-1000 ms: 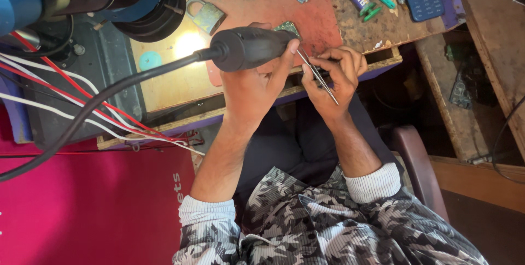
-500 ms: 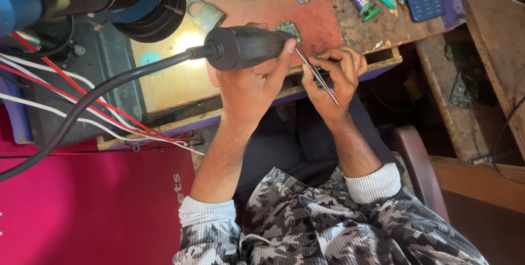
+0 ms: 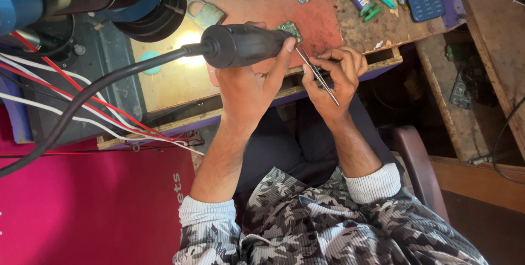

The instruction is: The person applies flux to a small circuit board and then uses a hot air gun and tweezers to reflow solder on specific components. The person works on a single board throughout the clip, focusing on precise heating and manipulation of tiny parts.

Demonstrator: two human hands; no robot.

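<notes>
The left hand (image 3: pixel 246 82) grips a black hot-air handpiece (image 3: pixel 243 45); the right hand (image 3: pixel 334 76) pinches steel tweezers (image 3: pixel 317 75) over a small green circuit board (image 3: pixel 288 28), at 12 o'clock on the scarred wooden worktop (image 3: pixel 169 84).

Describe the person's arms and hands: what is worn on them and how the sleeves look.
Both hands, the left hand and the right hand, are bare: no gloves, rings or watch show. The forearms are uncovered. The grey-and-black camouflage sleeves are pushed up, with white ribbed cuffs near the elbows.
</notes>
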